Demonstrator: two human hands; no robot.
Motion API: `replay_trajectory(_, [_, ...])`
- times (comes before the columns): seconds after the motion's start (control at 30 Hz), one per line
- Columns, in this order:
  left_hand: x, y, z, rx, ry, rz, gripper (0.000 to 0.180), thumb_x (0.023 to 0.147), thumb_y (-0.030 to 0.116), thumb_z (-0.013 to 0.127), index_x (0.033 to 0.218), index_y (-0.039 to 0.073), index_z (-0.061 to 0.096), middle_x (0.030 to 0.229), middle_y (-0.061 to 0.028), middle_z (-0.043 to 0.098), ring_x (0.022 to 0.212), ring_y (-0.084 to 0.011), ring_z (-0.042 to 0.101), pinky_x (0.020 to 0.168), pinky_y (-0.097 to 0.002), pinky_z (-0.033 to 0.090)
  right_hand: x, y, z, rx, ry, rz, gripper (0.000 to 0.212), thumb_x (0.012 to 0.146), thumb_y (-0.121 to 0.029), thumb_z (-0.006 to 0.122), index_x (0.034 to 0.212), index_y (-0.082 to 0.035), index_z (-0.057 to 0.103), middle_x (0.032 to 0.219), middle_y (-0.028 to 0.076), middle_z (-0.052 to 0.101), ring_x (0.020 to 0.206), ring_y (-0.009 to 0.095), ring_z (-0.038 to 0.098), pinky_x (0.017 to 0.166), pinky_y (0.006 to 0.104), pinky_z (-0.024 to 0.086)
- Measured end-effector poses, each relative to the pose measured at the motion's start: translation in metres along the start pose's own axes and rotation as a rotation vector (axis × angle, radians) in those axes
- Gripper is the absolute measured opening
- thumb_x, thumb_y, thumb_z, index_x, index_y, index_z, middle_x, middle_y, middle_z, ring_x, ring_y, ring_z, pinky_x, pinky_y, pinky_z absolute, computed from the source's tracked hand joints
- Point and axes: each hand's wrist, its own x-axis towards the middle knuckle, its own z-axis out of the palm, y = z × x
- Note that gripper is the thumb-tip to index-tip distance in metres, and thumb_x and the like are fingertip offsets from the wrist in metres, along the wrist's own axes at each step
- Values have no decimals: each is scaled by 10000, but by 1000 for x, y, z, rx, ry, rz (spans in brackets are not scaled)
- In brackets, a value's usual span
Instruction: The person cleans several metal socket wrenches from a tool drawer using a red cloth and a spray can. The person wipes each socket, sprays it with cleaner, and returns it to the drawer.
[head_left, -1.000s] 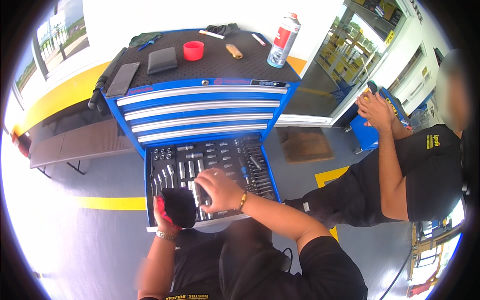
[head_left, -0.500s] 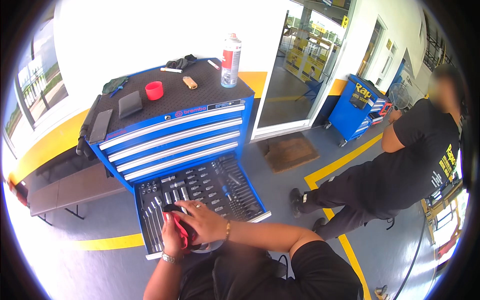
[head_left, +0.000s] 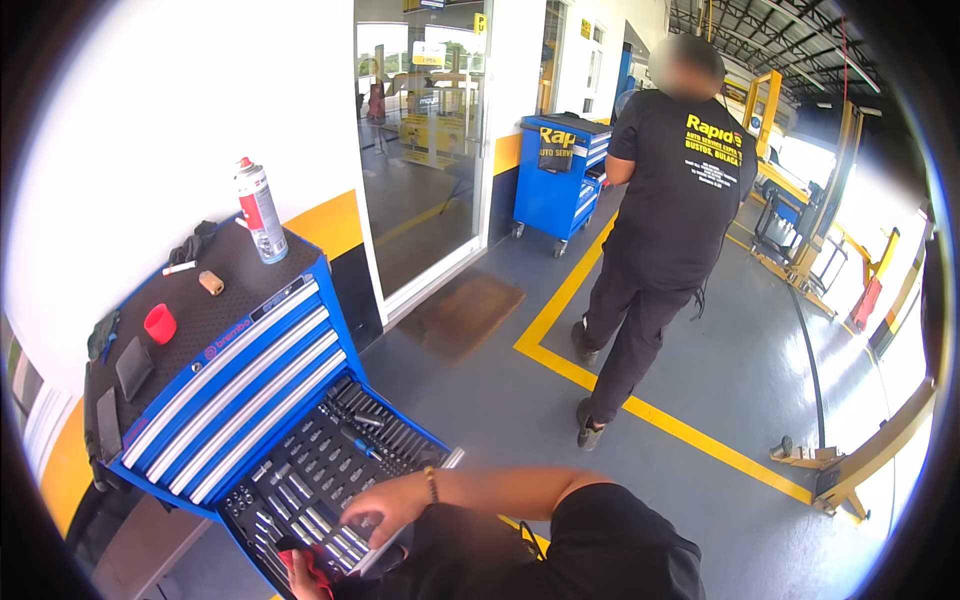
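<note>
My left hand (head_left: 303,577) is at the lower edge, partly cut off, closed on a red cloth (head_left: 316,571) beside the drawer's near left part. My right hand (head_left: 392,506) hovers over the open tool drawer (head_left: 456,460), fingers loosely bent and apart, with nothing visible in them. Below it lie long chrome sockets (head_left: 318,522) in the dark foam insert. Several smaller bits and sockets (head_left: 318,455) fill the drawer's middle. A blue-handled tool (head_left: 358,440) lies farther back to the right.
The blue tool chest (head_left: 250,390) carries a spray can (head_left: 262,215), a red cup (head_left: 160,324) and a black wallet-like thing (head_left: 133,369). A person in black (head_left: 672,200) stands ahead, facing away. Beyond are another blue tool cart (head_left: 560,185), a doormat (head_left: 462,318) and a yellow lift post (head_left: 845,190).
My hands have come apart; the right has left the red cloth and moved over the sockets. The view has swung right. The person in black has walked farther away.
</note>
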Motion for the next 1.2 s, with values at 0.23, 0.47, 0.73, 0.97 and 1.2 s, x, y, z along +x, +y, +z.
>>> replay_trajectory(0.23, [-30,21,17,40,110,-141,175,999,217,562,1166,176,533,635,72,414,504,-20,339,412,-204,269,-113,65,63,609,-130,32,673,881,-101,567,1522,-117,364,1440,161,510,1314,243,523,1119,400,383])
replay_trajectory(0.47, [-26,-15,32,23,-121,-320,175,1015,230,560,851,252,502,615,76,360,463,-18,284,407,-206,241,-96,30,69,507,-104,-50,931,758,-345,759,1527,-45,329,1531,151,393,1421,270,372,1174,401,283])
replay_trajectory(0.73, [15,-54,-13,5,-132,-258,301,1009,294,570,1135,20,578,904,-52,643,764,-157,630,714,-287,526,-47,-24,43,343,-145,-184,858,824,-399,785,1478,-9,390,1393,194,524,1307,288,500,1102,388,370])
replay_trajectory(0.97, [22,-41,-8,35,-89,-200,289,1006,278,568,1133,18,582,900,-56,643,758,-163,629,713,-289,527,61,-80,68,232,-365,-399,746,876,-441,751,1411,8,488,1358,218,566,1268,304,529,1062,393,401])
replay_trajectory(1.2, [16,-34,-13,35,-89,-149,278,1003,261,567,1131,16,585,896,-61,643,752,-169,627,712,-290,527,77,-73,70,169,-562,-390,741,935,-495,652,1477,-36,442,1386,217,544,1292,307,498,1077,394,357])
